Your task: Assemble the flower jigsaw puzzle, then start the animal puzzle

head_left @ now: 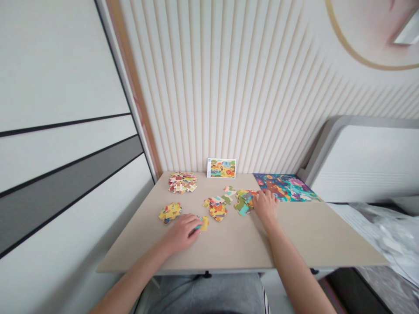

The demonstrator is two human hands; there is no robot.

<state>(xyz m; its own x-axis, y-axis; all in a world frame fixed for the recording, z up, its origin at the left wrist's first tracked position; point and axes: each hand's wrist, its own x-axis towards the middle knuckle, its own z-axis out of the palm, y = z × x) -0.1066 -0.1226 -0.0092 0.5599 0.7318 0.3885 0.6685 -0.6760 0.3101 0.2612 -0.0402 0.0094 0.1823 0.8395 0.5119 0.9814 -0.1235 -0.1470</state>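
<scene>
Jigsaw heaps (170, 212), two, sit left on your worktop (310, 235); your left hand (186, 232) touches one yellow section (204, 223), your right hand (266, 205) one green cluster (242, 203); grips unclear.

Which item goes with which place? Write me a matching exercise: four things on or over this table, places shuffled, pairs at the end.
Things
1. picture card
2. dark-blue picture
3. left hand
4. right hand

Places
A. at the right edge of the green-and-yellow pile
B. standing in front of the ribbed wall
C. at a yellow-and-blue piece
D. flat at the back right of the table

Pairs: 1-B, 2-D, 3-C, 4-A
</scene>
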